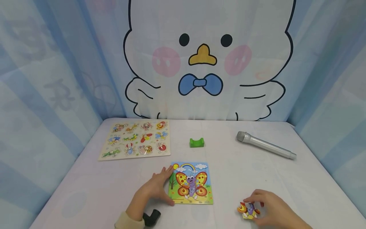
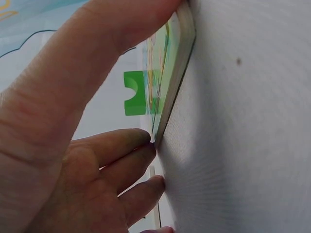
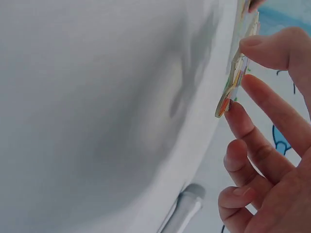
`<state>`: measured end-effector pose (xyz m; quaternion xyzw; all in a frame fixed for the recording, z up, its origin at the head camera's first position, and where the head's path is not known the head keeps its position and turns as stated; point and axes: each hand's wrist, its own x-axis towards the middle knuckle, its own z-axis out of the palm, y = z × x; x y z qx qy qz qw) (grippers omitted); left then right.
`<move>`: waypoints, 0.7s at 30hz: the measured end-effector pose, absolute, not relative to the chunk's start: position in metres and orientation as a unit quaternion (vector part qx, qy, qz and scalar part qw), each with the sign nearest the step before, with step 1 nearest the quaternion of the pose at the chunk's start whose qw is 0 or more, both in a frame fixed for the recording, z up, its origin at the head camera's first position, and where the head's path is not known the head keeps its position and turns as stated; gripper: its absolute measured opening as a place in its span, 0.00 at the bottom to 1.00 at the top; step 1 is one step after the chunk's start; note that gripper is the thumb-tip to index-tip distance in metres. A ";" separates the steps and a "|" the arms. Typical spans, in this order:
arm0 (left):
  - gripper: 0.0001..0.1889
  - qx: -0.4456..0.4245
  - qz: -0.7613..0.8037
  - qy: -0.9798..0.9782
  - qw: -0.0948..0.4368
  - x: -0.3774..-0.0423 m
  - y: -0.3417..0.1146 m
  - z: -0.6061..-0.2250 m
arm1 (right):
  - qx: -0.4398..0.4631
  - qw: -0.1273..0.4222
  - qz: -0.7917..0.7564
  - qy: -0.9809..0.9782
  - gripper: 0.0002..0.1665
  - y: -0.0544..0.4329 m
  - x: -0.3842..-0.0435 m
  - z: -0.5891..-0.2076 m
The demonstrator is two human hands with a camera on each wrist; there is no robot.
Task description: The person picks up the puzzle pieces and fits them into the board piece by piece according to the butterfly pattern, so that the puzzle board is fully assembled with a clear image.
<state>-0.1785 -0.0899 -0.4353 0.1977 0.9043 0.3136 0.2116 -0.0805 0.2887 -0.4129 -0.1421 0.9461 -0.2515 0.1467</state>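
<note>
A square butterfly puzzle board (image 1: 191, 183) lies flat in front of me, with a rainbow and sun printed above the butterfly. My left hand (image 1: 155, 186) spans its left side, fingers fairly straight, fingertips at the upper left corner and thumb at the lower left one. The left wrist view shows the board's edge (image 2: 177, 80) between thumb and fingers. Off to the right, my right hand (image 1: 271, 206) pinches a small puzzle piece (image 1: 248, 210) printed with an orange spiral and purple. In the right wrist view that piece (image 3: 232, 87) appears edge-on between thumb and fingertips.
An insect peg puzzle (image 1: 137, 140) lies at the back left. Behind the butterfly board stands a green notched block (image 1: 197, 142). A silver microphone (image 1: 266, 145) lies at the back right. Near the left wrist is a black object (image 1: 152, 218). Curtains (image 1: 57, 95) surround the table.
</note>
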 end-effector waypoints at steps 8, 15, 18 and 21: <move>0.59 0.198 0.315 0.904 0.211 -0.178 -0.089 -0.435 | -0.194 0.097 -0.203 0.955 0.24 0.254 -0.099 -0.406; 0.59 0.198 0.314 0.904 0.214 -0.179 -0.090 -0.435 | -0.223 0.058 -0.182 0.956 0.24 0.226 -0.113 -0.408; 0.59 0.198 0.314 0.903 0.215 -0.179 -0.090 -0.436 | -0.234 0.048 -0.173 0.955 0.24 0.212 -0.120 -0.407; 0.59 0.198 0.314 0.903 0.217 -0.180 -0.090 -0.436 | -0.243 0.048 -0.167 0.954 0.24 0.199 -0.126 -0.405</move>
